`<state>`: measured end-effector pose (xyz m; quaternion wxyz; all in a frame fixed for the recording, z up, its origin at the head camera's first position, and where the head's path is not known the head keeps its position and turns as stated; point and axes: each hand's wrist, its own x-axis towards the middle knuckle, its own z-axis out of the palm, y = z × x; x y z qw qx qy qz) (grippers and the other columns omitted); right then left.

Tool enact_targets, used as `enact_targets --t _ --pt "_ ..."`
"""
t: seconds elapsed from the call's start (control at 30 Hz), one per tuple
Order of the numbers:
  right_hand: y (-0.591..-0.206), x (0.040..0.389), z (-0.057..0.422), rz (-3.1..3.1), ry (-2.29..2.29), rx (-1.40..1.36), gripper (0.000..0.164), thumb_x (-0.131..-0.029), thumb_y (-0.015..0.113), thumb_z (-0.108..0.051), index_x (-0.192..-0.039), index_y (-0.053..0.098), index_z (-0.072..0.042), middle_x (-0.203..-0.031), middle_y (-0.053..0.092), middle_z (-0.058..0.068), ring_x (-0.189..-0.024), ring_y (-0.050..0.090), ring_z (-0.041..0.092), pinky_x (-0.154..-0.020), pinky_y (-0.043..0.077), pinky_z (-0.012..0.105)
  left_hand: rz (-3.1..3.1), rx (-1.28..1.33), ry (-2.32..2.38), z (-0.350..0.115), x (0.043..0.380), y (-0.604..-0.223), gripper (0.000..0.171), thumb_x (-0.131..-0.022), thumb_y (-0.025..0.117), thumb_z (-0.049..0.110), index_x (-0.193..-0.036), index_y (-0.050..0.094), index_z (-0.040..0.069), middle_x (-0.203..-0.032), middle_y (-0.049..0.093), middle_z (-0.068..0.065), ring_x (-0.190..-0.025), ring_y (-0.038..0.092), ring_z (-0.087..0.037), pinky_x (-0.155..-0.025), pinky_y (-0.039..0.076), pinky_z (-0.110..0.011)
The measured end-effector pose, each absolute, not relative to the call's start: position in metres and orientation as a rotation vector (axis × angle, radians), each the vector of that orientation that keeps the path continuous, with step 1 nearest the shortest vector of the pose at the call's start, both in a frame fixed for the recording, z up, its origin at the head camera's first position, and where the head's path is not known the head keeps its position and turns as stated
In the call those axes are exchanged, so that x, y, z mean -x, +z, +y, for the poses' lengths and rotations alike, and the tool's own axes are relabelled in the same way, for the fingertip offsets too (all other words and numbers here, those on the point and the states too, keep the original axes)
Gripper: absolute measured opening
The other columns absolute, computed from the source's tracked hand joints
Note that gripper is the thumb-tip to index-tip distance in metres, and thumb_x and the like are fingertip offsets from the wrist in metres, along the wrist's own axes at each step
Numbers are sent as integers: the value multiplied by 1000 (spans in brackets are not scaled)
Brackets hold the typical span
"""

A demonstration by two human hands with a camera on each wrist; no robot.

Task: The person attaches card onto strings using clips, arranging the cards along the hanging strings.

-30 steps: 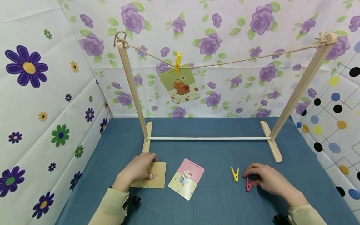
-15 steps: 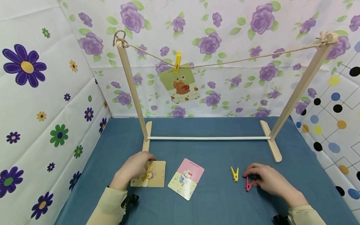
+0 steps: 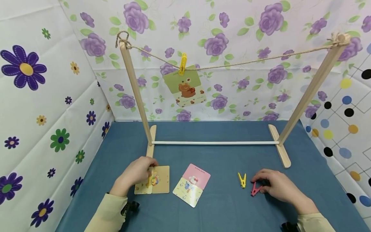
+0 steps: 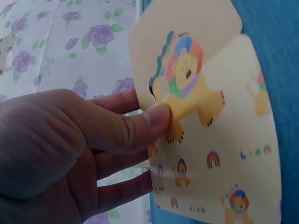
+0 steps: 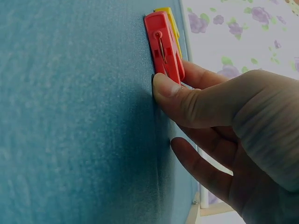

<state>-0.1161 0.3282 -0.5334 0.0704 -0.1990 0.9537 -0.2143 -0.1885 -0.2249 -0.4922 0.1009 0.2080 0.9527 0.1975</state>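
Observation:
My left hand (image 3: 135, 174) pinches the left edge of a cream folded card (image 4: 224, 135) printed with a lion, thumb on its front and fingers behind. That card is at the left of the blue cloth, near the rack's left foot. On the right, my right hand (image 3: 279, 186) grips the handle end of a red clothespin (image 5: 161, 42) between thumb and fingers. A yellow clothespin (image 3: 242, 180) lies just left of it. Between the hands lies a pink and cream card (image 3: 192, 184). Another card (image 3: 185, 87), green with a bear, hangs from the twine by a yellow clothespin (image 3: 183, 64).
A wooden rack (image 3: 313, 90) with two posts stands at the back, joined low down by a white rod (image 3: 214, 142). Twine (image 3: 246, 63) sags between the post tops. Patterned cloth walls (image 3: 237, 96) enclose the back and sides.
My left hand has shifted slightly left, uncovering more of the lion on the card. The red clothespin has turned a little in my right hand, its free end swinging left.

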Motion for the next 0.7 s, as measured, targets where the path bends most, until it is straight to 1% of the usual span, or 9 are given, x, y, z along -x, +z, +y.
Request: enact_targets --t 0.27,0.47,0.63,0.7 --pt "-535 114 330 2893 -663 547 44 -80 96 -18 -111 76 -41 -115 71 -18 -104 68 12 -86 58 47 2747 -611 708 -240 191 -497 35 -86 76 -15 -108 78 12 -100 72 2 -84 60 -14 -79 55 -40" --pt "-533 114 330 2890 -685 501 42 -81 95 -19 -113 78 -39 -116 73 -15 -104 69 12 -88 58 47 2704 -572 802 -249 188 -493 36 -87 79 -13 -115 77 9 -102 72 1 -86 61 -15 -80 56 -41" --pt "-533 113 331 2871 -713 490 38 -83 94 -22 -115 79 -36 -116 74 -12 -103 68 11 -85 58 44 2666 -516 904 -257 186 -487 37 -87 83 -8 -120 75 7 -98 69 1 -86 60 -17 -76 55 -38" --pt "-533 113 332 2864 -716 481 38 -83 94 -23 -115 79 -36 -116 74 -14 -103 68 10 -85 58 42 2657 -508 922 -260 186 -485 36 -88 84 -6 -120 75 7 -97 68 2 -86 60 -17 -75 55 -37"
